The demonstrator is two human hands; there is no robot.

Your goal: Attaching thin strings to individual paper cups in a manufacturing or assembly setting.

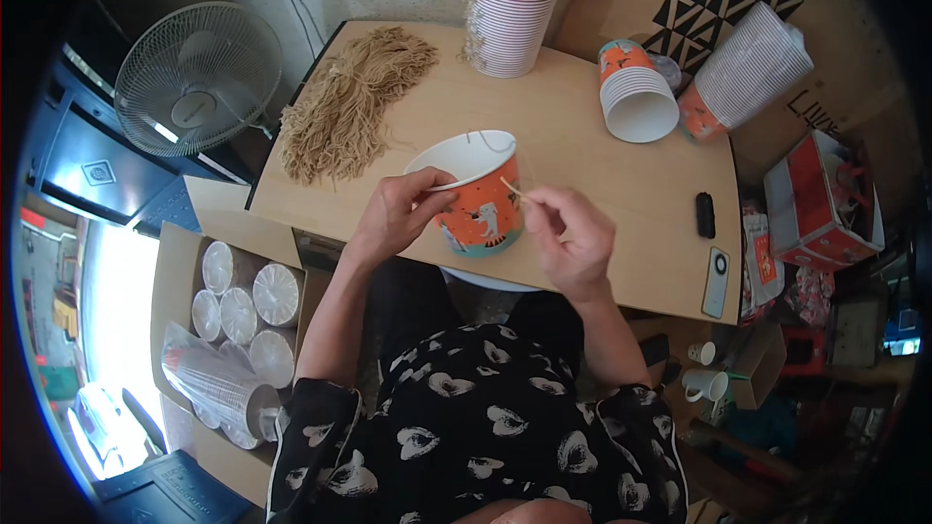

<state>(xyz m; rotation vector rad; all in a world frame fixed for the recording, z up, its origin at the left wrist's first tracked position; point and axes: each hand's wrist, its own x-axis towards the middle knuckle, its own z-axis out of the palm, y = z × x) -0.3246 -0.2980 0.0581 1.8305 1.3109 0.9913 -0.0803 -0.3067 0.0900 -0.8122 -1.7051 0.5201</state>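
Seen from the head camera, the left hand (396,215) grips the rim of an orange paper cup with a white inside and a teal band at the base (476,196), thumb over the lip and fingers curled on its outer wall, holding it tilted just above the near edge of the light wooden table (621,184). The right hand (571,236) sits just beside the cup on its right, thumb and forefinger pinched on a thin tan string (512,189) whose end reaches the cup's wall near the rim; its other fingers are loosely curled. Farther back on the table, to the left, lies a heap of tan strings (351,105). At the far edge stands a tall stack of matching paper cups (510,15), and to the right a shorter stack lies mouth toward the camera (636,92), with another stack in clear wrapping (746,73) just beside it. A small black object (705,214) rests near the table's right edge. Left of the table, an open cardboard box (194,243) holds sleeves of clear lids, and a white fan (197,78) stands behind it.
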